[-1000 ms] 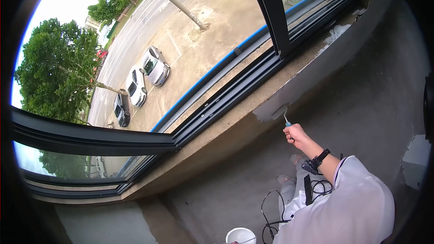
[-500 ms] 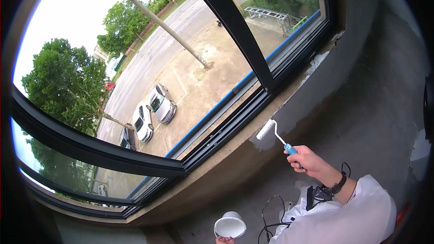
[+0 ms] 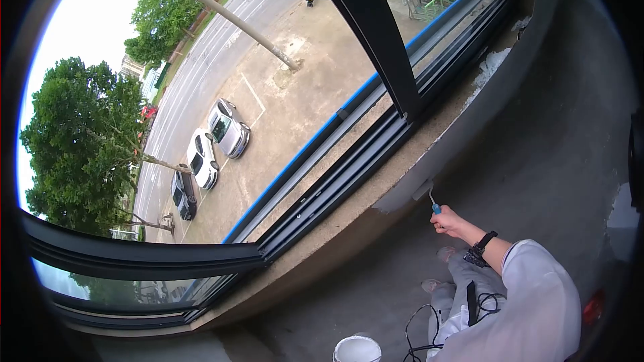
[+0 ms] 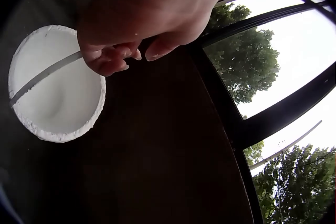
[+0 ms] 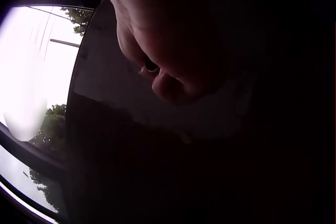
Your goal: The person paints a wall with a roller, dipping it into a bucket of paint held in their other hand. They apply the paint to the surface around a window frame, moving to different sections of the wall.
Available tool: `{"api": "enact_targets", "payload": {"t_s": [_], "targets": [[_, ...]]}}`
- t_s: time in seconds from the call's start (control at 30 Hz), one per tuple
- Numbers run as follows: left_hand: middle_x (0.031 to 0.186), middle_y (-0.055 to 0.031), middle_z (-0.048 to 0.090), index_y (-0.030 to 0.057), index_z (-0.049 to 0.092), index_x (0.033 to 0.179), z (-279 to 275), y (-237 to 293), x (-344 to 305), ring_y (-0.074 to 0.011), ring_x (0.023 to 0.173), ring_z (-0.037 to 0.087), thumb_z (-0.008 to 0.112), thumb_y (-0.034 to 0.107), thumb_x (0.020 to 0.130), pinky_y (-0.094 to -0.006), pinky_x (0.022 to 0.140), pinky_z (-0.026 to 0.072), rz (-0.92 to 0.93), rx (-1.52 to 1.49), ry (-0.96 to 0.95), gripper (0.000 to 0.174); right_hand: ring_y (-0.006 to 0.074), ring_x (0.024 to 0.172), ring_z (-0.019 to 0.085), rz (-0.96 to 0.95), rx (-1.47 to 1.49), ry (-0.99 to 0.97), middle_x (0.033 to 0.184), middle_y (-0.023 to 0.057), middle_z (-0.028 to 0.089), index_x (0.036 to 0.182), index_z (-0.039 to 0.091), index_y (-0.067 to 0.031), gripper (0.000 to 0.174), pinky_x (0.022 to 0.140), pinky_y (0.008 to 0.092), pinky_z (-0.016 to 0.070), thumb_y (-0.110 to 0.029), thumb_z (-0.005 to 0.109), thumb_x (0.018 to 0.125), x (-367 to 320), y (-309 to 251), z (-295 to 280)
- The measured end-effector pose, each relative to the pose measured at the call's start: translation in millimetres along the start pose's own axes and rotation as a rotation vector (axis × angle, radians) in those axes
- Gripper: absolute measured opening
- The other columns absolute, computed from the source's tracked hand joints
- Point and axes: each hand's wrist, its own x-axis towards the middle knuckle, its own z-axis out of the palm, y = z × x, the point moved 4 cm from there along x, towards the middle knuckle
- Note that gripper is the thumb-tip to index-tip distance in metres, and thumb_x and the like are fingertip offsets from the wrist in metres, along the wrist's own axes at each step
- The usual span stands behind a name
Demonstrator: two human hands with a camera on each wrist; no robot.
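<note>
My right hand [image 3: 451, 221] grips the blue handle of a small paint roller [image 3: 437, 209]. The roller's head lies at the wall below the window ledge, along the lower edge of a lighter grey painted patch [image 3: 402, 196]. In the right wrist view the curled right hand [image 5: 168, 50] shows, but the roller is lost in the dark. My left hand [image 4: 152, 14] has its fingers curled round the wire handle [image 4: 50, 70] of a white bucket [image 4: 58, 137] with white paint inside and crusted on its rim. The head view shows that bucket [image 3: 337, 348] at the bottom edge, the left hand out of sight.
A dark-framed window [image 3: 335, 177] runs above the rough concrete ledge [image 3: 322, 224]. Black cable [image 3: 410, 335] loops beside the person's legs [image 3: 463, 275]. White residue [image 3: 493, 67] clings to the ledge farther right. Outside stand parked cars [image 3: 228, 129].
Half a second ago the roller's white sleeve was up near the ledge edge; now it is lower on the wall. The bucket has dropped lower in the head view, which has itself shifted.
</note>
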Motion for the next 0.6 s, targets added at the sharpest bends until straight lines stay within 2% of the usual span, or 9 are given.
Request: {"api": "enact_targets", "payload": {"t_s": [0.03, 0.13, 0.2, 0.27, 0.3, 0.37, 0.47, 0.6], "targets": [[0.074, 0.0045, 0.052, 0.0161, 0.057, 0.087, -3.5, -5.7, 1.8, -0.0107, 0.064, 0.047, 0.046, 0.024, 0.095, -0.0287, 0.059, 0.0389, -0.017, 0.005, 0.021, 0.015, 0.0065, 0.048, 0.037, 0.013, 0.036, -0.047, 0.067, 0.0007, 0.038, 0.082, 0.034, -0.0076, 0.026, 0.038, 0.0252, 0.0240, 0.008, 0.055, 0.082, 21.7, 9.7, -13.1], [0.073, 0.0047, 0.052, 0.0161, 0.056, 0.087, -16.7, -21.6, 5.8, -0.0108, 0.064, 0.046, 0.047, 0.025, 0.095, -0.0286, 0.059, 0.0387, -0.066, 0.012, 0.094, 0.015, 0.0078, 0.053, 0.042, 0.033, 0.054, 0.107, 0.076, 0.0035, 0.042, 0.093, 0.032, -0.0063, 0.029, 0.038, 0.0239, 0.0255, 0.007, 0.056, 0.083, 34.8, 13.9, -23.8], [0.073, 0.0048, 0.052, 0.0160, 0.056, 0.087, -31.2, -27.1, 9.6, -0.0108, 0.064, 0.046, 0.047, 0.025, 0.095, -0.0286, 0.059, 0.0387, -0.067, -0.008, 0.122, 0.015, 0.0074, 0.053, 0.042, 0.023, 0.062, 0.112, 0.072, 0.0025, 0.041, 0.089, 0.034, -0.0070, 0.026, 0.038, 0.0238, 0.0266, 0.005, 0.057, 0.085, 23.5, 10.3, -19.3], [0.088, 0.0014, 0.059, 0.0126, 0.059, 0.099, -38.2, -33.3, 24.1, -0.0142, 0.075, 0.053, 0.050, 0.029, 0.095, -0.0300, 0.066, 0.0425, -0.057, -0.070, 0.021, 0.019, 0.0061, 0.051, 0.042, 0.023, 0.033, 0.022, 0.065, -0.0007, 0.040, 0.079, 0.038, -0.0098, 0.025, 0.039, 0.0223, 0.0282, 0.005, 0.058, 0.087, 14.5, 8.7, -14.2], [0.088, 0.0014, 0.059, 0.0126, 0.059, 0.099, -36.6, -32.9, 29.5, -0.0142, 0.075, 0.053, 0.050, 0.029, 0.095, -0.0300, 0.066, 0.0425, -0.042, -0.094, 0.018, 0.019, 0.0050, 0.052, 0.042, 0.022, 0.056, -0.012, 0.066, -0.0027, 0.040, 0.078, 0.040, -0.0112, 0.026, 0.040, 0.0213, 0.0282, 0.004, 0.058, 0.088, 2.0, 3.4, -9.5], [0.109, -0.0058, 0.059, 0.0058, 0.056, 0.117, -37.2, -33.9, 34.4, -0.0195, 0.095, 0.055, 0.049, 0.034, 0.097, -0.0342, 0.079, 0.0460, -0.070, -0.081, 0.051, 0.035, 0.0049, 0.051, 0.042, -0.002, 0.097, -0.060, 0.066, -0.0027, 0.041, 0.076, 0.039, -0.0117, 0.027, 0.040, 0.0216, 0.0272, 0.003, 0.058, 0.088, -25.8, -12.0, 4.0], [0.110, -0.0061, 0.059, 0.0055, 0.056, 0.117, -28.3, -41.9, 33.3, -0.0197, 0.096, 0.055, 0.049, 0.034, 0.097, -0.0344, 0.080, 0.0459, -0.039, -0.140, 0.025, 0.036, 0.0035, 0.051, 0.041, -0.020, 0.127, -0.137, 0.066, -0.0042, 0.041, 0.072, 0.039, -0.0138, 0.030, 0.039, 0.0212, 0.0257, 0.002, 0.058, 0.088, -82.0, -39.6, 27.1], [0.111, -0.0068, 0.058, 0.0051, 0.055, 0.118, -0.3, -50.6, 37.2, -0.0201, 0.097, 0.055, 0.049, 0.034, 0.097, -0.0348, 0.081, 0.0457, 0.005, -0.199, -0.048, 0.037, 0.0029, 0.050, 0.040, -0.078, 0.050, -0.210, 0.067, -0.0047, 0.040, 0.074, 0.041, -0.0128, 0.026, 0.040, 0.0208, 0.0251, 0.001, 0.057, 0.090, -152.2, -68.5, 51.6]]}}
